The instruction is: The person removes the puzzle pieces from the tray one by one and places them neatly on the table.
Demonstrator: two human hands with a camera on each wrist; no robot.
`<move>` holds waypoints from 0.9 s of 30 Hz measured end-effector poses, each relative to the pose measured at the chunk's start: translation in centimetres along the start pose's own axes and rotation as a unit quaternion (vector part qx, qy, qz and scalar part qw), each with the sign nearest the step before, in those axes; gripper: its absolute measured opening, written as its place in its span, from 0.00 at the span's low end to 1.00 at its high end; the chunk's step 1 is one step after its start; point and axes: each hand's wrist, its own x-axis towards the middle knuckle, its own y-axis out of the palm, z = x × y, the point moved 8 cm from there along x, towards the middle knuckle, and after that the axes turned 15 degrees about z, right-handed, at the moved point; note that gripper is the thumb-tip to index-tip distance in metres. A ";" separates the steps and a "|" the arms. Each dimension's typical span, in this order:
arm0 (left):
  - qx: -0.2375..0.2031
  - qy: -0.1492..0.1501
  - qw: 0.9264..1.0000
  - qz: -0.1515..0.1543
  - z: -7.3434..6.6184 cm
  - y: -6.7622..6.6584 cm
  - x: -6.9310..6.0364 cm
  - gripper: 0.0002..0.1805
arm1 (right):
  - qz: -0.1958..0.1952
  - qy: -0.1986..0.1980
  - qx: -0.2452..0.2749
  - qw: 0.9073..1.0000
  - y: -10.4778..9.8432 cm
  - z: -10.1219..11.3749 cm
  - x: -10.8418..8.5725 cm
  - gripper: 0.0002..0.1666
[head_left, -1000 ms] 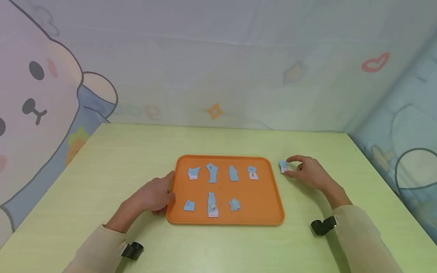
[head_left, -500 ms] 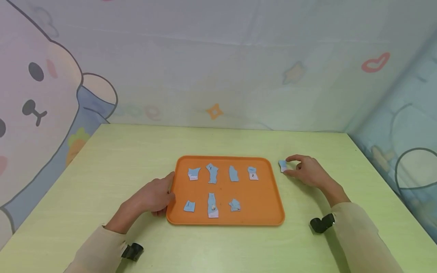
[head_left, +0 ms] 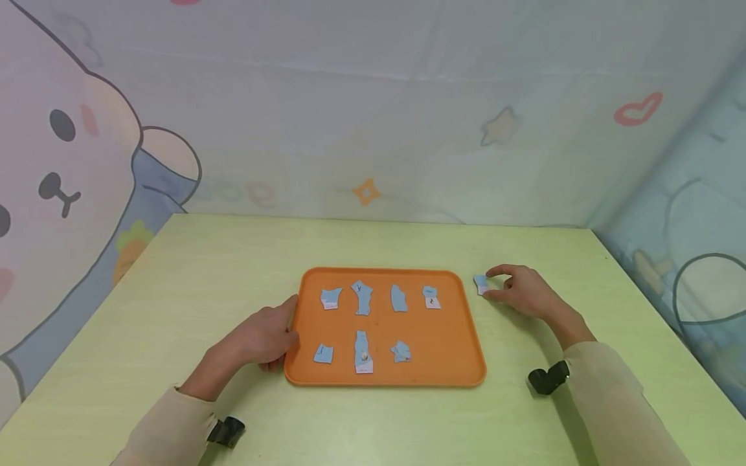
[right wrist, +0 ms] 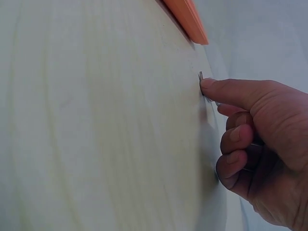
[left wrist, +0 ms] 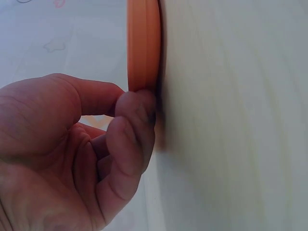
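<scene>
An orange tray (head_left: 443, 362) lies on the table in the head view, with several small, flat, blue-and-white puzzle pieces (head_left: 364, 353) on it in two rows. My left hand (head_left: 262, 335) grips the tray's left rim, and the left wrist view shows curled fingers against the tray's edge (left wrist: 143, 45). Just beyond the tray's right rim, my right hand (head_left: 521, 291) pinches a blue-and-white puzzle piece (head_left: 480, 284) between thumb and index finger, at the table surface. In the right wrist view only a thin edge of that piece (right wrist: 201, 77) shows past the thumb; the other fingers are curled.
The pale yellow-green table (head_left: 233, 259) surrounds the tray. A printed cloth backdrop (head_left: 373, 116) rises behind the table and along both sides. A small dark device (head_left: 226, 432) sits at the left wrist, another dark device (head_left: 548, 378) at the right.
My right hand has edged very slightly left with the pinched puzzle piece. The left hand stays at the tray's rim, and the head view has tilted up a little.
</scene>
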 end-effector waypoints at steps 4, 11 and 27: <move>0.002 0.000 1.000 0.000 0.0 0.0 0.0 0.42 | 0.006 -0.001 0.004 1.000 0.1 -0.1 0.1 0.28; 0.004 0.003 1.000 -0.002 0.0 -0.1 0.3 0.42 | 0.015 0.001 0.007 1.000 0.0 -0.2 0.1 0.29; 0.007 0.009 1.000 -0.002 0.0 0.0 0.6 0.41 | 0.015 -0.010 0.016 1.000 -0.8 0.7 -0.8 0.36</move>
